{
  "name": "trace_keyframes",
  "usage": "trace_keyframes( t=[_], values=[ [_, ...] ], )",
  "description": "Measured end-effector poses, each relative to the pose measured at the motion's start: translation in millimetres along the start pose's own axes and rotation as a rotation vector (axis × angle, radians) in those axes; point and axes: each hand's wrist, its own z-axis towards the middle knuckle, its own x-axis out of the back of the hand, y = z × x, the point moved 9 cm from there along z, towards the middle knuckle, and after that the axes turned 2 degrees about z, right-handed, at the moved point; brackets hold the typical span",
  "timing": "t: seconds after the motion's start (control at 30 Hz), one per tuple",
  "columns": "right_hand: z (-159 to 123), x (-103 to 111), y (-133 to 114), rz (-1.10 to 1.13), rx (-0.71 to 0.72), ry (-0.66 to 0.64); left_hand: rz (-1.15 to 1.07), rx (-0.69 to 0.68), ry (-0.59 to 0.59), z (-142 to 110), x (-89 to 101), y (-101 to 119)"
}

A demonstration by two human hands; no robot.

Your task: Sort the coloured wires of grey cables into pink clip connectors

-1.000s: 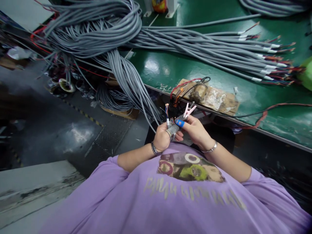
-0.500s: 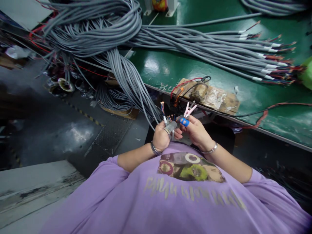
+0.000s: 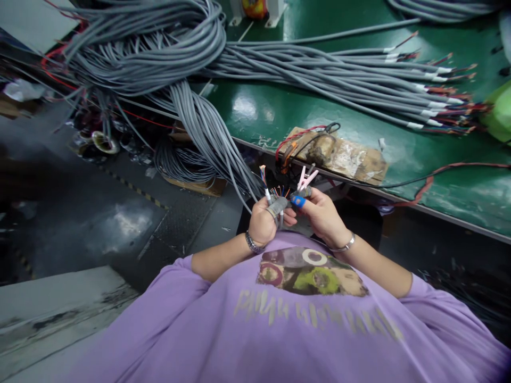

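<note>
Slightly away from the left hand (image 3: 264, 219), the right hand (image 3: 319, 210) has been drawn; the wire-ended cable (image 3: 267, 196) is clamped upright by the left, the pink-handled tool (image 3: 305, 180) by the right, before the worktop (image 3: 247, 109).

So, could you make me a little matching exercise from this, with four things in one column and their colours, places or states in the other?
1. Left hand
2. Clip by the right hand
3. Wrap on the right hand
4. Wooden board

A. Blue
B. Lying along the near edge of the green bench
C. Closed around grey cable
D. Pink

Pairs: 1-C, 2-D, 3-A, 4-B.
</note>
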Motion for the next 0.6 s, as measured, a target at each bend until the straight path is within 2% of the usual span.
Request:
trace_keyframes(
  t=[0.1,0.3,0.6],
  values=[
    [-1.8,6.9,5.2,-0.005,-0.015,0.045,-0.013,-0.015,0.031,1.1,3.0,0.8],
    [-8.5,9.7,8.0,-0.044,-0.028,0.005,-0.010,-0.027,0.051,0.5,0.0,4.1],
    [-9.2,13.0,13.9,-0.006,-0.037,0.047,-0.010,-0.040,0.049,0.2,0.5,2.3]
  ],
)
